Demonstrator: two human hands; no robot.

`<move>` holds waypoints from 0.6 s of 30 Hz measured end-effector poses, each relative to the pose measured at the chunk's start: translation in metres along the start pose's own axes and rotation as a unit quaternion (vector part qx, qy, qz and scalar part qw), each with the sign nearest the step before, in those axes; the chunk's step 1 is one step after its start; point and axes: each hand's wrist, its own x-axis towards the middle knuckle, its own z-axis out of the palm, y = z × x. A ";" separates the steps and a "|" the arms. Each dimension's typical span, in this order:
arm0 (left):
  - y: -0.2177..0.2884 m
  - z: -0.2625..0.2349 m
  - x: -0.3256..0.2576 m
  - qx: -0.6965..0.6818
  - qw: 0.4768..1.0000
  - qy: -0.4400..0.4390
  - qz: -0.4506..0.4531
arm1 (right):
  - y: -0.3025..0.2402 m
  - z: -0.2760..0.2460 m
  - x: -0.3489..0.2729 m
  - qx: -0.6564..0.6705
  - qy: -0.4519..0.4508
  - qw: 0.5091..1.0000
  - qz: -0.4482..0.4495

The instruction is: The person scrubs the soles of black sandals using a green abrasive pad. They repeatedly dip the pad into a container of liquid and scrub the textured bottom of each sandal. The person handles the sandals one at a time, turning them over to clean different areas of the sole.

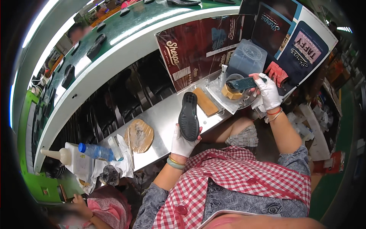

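My left hand [183,142], in a white glove, holds a black shoe sole [189,115] upright over the steel worktable [164,126], tread side facing me. My right hand [268,91], also gloved in white, grips a dark teal brush-like tool [241,83] above a small tan pot [231,92] that sits on clear plastic sheeting. A tan rectangular block [205,101] lies on the table between the two hands.
A round brown pad [139,135], a blue-capped clear bottle [96,151] and a white squeeze bottle [63,155] sit at the table's left end. Printed cardboard panels [198,45] stand behind. A clear plastic tub [247,58] is nearby. A green conveyor [126,26] carries dark soles. Another person's arm [87,206] is lower left.
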 end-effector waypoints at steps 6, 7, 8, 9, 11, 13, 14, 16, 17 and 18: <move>0.018 0.040 0.003 0.043 0.999 -0.010 0.018 | 0.000 -0.008 0.004 -0.056 0.035 0.997 -0.029; 0.016 0.048 0.003 0.054 0.998 -0.001 0.018 | -0.002 -0.009 0.002 -0.048 0.027 0.998 -0.035; 0.017 0.057 0.001 0.044 0.999 0.006 0.033 | -0.004 -0.008 0.002 -0.039 0.021 0.998 -0.040; 0.016 0.062 -0.002 0.036 0.999 -0.015 0.033 | -0.004 -0.010 0.002 -0.046 0.015 0.998 -0.047; 0.013 0.061 -0.005 0.021 0.999 -0.033 0.033 | -0.006 -0.014 0.000 -0.083 0.003 0.996 -0.023; 0.010 0.056 -0.004 0.019 0.999 -0.044 0.020 | -0.004 -0.019 0.002 -0.090 -0.016 0.996 -0.014; 0.007 0.054 -0.004 0.023 0.999 -0.047 0.013 | 0.001 -0.021 0.001 -0.070 -0.032 0.996 -0.034; 0.004 0.050 -0.001 0.027 0.998 -0.055 0.012 | 0.003 -0.019 0.000 -0.041 -0.020 0.998 -0.044; 0.001 0.048 0.000 0.024 0.999 -0.044 0.009 | 0.007 -0.021 0.000 -0.064 -0.017 0.997 -0.029; 0.000 0.048 0.001 0.022 0.999 -0.044 0.004 | 0.008 -0.020 0.001 -0.087 -0.015 0.996 -0.014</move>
